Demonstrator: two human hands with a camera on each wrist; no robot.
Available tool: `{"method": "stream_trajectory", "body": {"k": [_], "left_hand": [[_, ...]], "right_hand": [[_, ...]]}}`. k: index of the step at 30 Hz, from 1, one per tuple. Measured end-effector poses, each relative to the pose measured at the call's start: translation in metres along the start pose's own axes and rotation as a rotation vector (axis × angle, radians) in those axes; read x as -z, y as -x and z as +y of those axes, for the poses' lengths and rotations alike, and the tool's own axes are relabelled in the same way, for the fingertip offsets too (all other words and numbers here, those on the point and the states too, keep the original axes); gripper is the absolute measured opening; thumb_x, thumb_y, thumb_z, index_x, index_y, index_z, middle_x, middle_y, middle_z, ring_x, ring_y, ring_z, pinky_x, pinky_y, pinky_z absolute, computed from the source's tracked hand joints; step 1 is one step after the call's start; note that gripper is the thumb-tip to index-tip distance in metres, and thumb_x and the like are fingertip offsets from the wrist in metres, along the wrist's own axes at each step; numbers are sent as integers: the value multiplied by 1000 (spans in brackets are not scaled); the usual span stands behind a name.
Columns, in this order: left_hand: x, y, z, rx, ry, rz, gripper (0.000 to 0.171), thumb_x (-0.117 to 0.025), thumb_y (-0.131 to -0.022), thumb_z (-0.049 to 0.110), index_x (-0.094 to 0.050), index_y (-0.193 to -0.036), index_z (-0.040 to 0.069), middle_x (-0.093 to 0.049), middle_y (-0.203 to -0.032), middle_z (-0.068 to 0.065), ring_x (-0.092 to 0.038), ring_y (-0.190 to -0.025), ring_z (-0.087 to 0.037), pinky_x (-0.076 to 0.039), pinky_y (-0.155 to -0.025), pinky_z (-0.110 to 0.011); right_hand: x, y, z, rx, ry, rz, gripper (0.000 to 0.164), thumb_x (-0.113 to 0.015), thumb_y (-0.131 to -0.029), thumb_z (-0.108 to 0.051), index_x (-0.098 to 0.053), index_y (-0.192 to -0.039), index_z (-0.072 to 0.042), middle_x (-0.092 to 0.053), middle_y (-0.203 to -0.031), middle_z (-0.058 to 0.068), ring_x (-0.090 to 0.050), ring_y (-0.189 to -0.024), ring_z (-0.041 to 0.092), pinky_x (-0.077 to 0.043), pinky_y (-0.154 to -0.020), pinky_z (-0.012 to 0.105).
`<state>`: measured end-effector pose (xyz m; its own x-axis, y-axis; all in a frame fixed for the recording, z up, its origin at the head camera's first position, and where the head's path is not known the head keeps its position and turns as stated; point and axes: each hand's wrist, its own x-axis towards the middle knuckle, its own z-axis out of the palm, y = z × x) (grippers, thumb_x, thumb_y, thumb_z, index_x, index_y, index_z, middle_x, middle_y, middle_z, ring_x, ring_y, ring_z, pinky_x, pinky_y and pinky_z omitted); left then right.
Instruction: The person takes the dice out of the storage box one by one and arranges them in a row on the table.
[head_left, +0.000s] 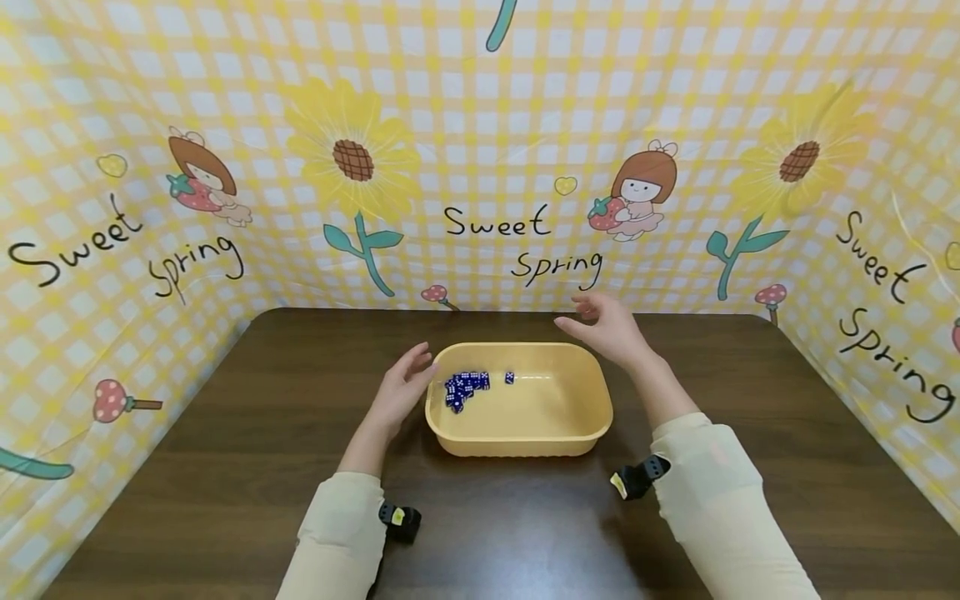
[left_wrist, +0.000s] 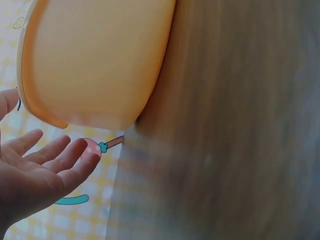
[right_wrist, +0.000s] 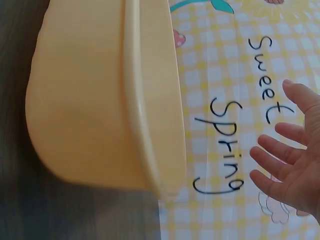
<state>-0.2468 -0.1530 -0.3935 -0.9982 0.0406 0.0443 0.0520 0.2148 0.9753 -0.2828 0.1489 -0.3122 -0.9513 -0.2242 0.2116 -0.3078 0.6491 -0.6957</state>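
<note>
Just below the middle of the head view, a yellow tub (head_left: 517, 448) is sitting on the brown bench (head_left: 247, 467). Along the left part of its floor, blue dice (head_left: 455, 390) with white pips are bunching together, and one die (head_left: 510, 377) is lying apart, a little to their right.

At the tub's left end, the left hand (head_left: 399, 390) is hovering beside the rim. Its thumb is overlapping the rim's edge in the head view; whether it is touching, I cannot tell. Its fingers (left_wrist: 80, 171) are bending loosely, a little apart from one another, with the thumb standing well off from them.

Past the tub's upper right corner, the right hand (head_left: 609, 329) is hanging in the air, apart from the rim. Its fingers are standing separate, thumb well away, as the right wrist view is showing.

Toward the lower edge of the head view, pale sleeves (head_left: 712, 475) are covering both forearms, each carrying a small black camera (head_left: 641, 481). Behind, a yellow checked cloth (head_left: 480, 167) is filling the top, left and right of the frame, showing large flowers (head_left: 352, 158) and "Sweet Spring" lettering (head_left: 498, 223).
</note>
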Motion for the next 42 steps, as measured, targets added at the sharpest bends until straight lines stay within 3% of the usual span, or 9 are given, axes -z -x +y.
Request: {"method": "stream_trajectory", "body": {"k": [6,12,22,29,35,42], "left_hand": [[-4,0,-2,11,41,24,49,-53,-86,20,-36,-131,8,-39,-127,-16,-38,-113,-29,-33,-89,-37],[-7,-1,-6,10,78,42,48,-54,-86,17,-37,-129,6,-42,-125,-16,-38,-113,-28,-34,-89,-36],[-10,0,-12,53,183,58,48,-53,-86,12,-36,-130,4,-42,-125,-16,-38,-113,-25,-33,-90,-36],[-11,0,-13,94,270,34,49,-50,-86,5,-32,-132,2,-38,-128,-18,-39,-112,-28,-32,-90,-41],[-12,1,-13,107,297,19,48,-49,-86,3,-32,-132,4,-37,-129,-17,-38,-113,-30,-33,-88,-42],[-14,2,-14,113,278,15,49,-48,-86,2,-32,-132,5,-38,-129,-16,-40,-111,-29,-36,-86,-41]], "right_hand": [[-19,-10,-8,18,18,-134,50,-62,-77,-38,-53,-112,-3,-56,-101,16,-51,-92,25,-41,-76,38],[-37,-13,-7,-17,1,-217,45,-62,-77,-36,-54,-110,-6,-57,-96,9,-52,-89,22,-41,-74,36],[-65,-11,3,-55,-98,-264,47,-64,-77,-32,-54,-112,-2,-57,-97,10,-52,-90,23,-42,-74,36],[-76,-9,7,-41,-178,-289,49,-65,-75,-33,-55,-110,0,-57,-94,11,-52,-87,23,-41,-73,35],[-87,-8,6,-93,-144,-302,47,-65,-77,-22,-52,-113,5,-56,-102,15,-51,-92,25,-40,-79,36],[-97,-7,9,-93,-89,-313,47,-66,-76,-15,-50,-111,11,-55,-103,21,-52,-90,28,-41,-77,35]]}}
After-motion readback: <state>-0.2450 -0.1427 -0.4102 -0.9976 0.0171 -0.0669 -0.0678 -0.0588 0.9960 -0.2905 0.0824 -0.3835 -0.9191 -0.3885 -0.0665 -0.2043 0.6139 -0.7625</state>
